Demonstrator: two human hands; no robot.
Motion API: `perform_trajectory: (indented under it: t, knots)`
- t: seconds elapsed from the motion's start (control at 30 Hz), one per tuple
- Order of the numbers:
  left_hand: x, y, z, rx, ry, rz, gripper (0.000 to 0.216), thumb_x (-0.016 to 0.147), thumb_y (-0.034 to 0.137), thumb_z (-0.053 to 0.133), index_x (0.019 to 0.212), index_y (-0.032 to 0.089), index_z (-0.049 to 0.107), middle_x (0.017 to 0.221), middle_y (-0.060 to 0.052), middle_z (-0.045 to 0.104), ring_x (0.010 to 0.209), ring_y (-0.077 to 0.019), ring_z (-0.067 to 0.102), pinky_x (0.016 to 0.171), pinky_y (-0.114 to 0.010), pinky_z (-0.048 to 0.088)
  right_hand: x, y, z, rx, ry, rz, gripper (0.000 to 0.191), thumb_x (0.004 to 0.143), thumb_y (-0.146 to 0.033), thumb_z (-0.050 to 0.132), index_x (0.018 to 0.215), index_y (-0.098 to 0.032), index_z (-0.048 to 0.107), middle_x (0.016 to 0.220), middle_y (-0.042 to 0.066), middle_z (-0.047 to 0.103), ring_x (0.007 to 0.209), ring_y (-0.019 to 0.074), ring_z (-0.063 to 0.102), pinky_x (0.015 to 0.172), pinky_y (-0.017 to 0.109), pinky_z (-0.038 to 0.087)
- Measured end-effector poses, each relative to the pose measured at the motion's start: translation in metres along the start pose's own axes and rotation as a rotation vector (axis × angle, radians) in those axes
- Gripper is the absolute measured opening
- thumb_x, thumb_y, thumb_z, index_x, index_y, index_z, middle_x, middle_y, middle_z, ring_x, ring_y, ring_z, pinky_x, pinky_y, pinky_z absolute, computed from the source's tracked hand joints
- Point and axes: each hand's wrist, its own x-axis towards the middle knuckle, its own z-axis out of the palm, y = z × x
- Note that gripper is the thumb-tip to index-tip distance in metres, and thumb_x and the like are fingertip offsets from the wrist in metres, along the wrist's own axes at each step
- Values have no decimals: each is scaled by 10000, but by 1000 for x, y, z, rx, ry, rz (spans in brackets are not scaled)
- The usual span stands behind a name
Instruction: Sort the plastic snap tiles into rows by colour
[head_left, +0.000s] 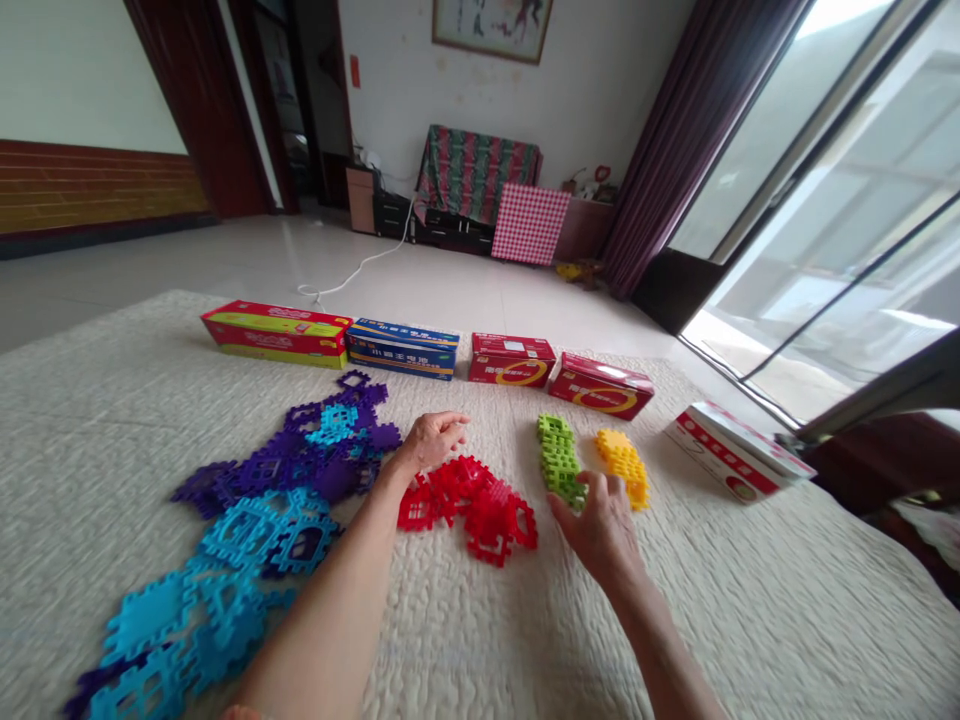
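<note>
My left hand (435,440) is just above a loose pile of red plastic interlocking tiles (491,510), its fingers loosely stretched to the right and holding nothing I can see. My right hand (606,518) has its thumb and fingers around the near end of a row of green interlocking tiles (558,450). Beside that row, to the right, lies a row of yellow interlocking tiles (624,468), its near end close to my right fingers. Purple tiles (277,455) and light blue tiles (244,530) are heaped on my left, partly overlapping.
Across the mat (465,640) stands a line of boxes: a red-and-green box (277,333), a blue box (403,350) and two red boxes (511,360). A white-and-red box (739,450) sits at the right. A white cable (367,262) runs over the floor behind.
</note>
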Motion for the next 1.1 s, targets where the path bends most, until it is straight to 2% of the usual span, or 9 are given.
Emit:
perform_trajectory:
  t: [0.17, 0.27, 0.37, 0.5, 0.7, 0.8, 0.9, 1.0, 1.1]
  knots:
    - [-4, -13, -18, -98, 76, 2, 389, 772, 323, 526, 1062, 100, 658, 800, -77, 722, 676, -138, 664, 663, -247, 526, -4, -25, -5, 242, 71, -133, 201, 846, -323, 487, 1001, -201, 528, 1000, 91, 559, 908, 226, 571, 804, 389, 481]
    - [-7, -23, -33, -94, 107, 0, 400, 767, 334, 544, 1071, 101, 658, 839, -87, 727, 726, -152, 678, 699, -262, 539, -13, -43, -5, 429, -65, -245, 164, 860, -238, 450, 995, -212, 540, 988, 67, 583, 865, 180, 588, 785, 327, 493]
    - [-6, -26, -39, -48, 133, -20, 391, 771, 323, 534, 1060, 95, 666, 825, -83, 728, 702, -148, 677, 678, -252, 539, -19, -52, -10, 463, -234, -366, 282, 815, -215, 503, 1096, -213, 534, 1139, 93, 562, 1022, 202, 566, 900, 356, 464]
    - [5, -17, -22, 76, 131, -9, 352, 791, 271, 494, 1047, 122, 683, 778, -57, 730, 634, -135, 657, 615, -232, 519, -19, -51, -22, 432, -393, -451, 532, 720, -182, 563, 1245, -223, 486, 1302, 115, 489, 1158, 246, 513, 978, 414, 426]
    - [20, -5, 9, 285, 50, 129, 258, 763, 169, 550, 946, 182, 731, 763, -18, 737, 707, -133, 661, 688, -218, 495, -16, -45, -27, 459, -513, -440, 453, 728, -104, 510, 1154, -251, 559, 1149, 72, 589, 1030, 200, 576, 911, 367, 472]
    - [23, -10, 12, 207, 63, 114, 274, 775, 159, 526, 965, 164, 723, 755, -21, 734, 639, -116, 641, 625, -203, 483, -9, -43, -27, 440, -482, -414, 378, 771, -173, 557, 1138, -263, 568, 1113, 56, 598, 970, 186, 597, 866, 350, 495]
    - [25, -15, 11, 103, 84, 69, 290, 783, 156, 502, 984, 144, 711, 761, -30, 732, 576, -101, 614, 566, -194, 470, 10, -49, -21, 446, -349, -356, 377, 793, -294, 606, 1165, -254, 561, 1111, 65, 589, 876, 172, 615, 793, 337, 520]
    - [26, -13, 10, 56, 119, 30, 285, 785, 161, 503, 984, 136, 706, 754, -33, 727, 579, -106, 620, 583, -202, 488, 37, -63, -1, 506, -180, -303, 335, 753, -331, 650, 1060, -209, 594, 1041, 75, 591, 827, 169, 611, 744, 323, 528]
    - [27, -12, 11, 94, 174, 37, 275, 790, 157, 503, 972, 156, 710, 781, -29, 731, 640, -117, 650, 658, -217, 512, 59, -76, 30, 542, -115, -277, 309, 745, -314, 639, 1018, -183, 578, 1018, 84, 594, 864, 182, 605, 755, 320, 517]
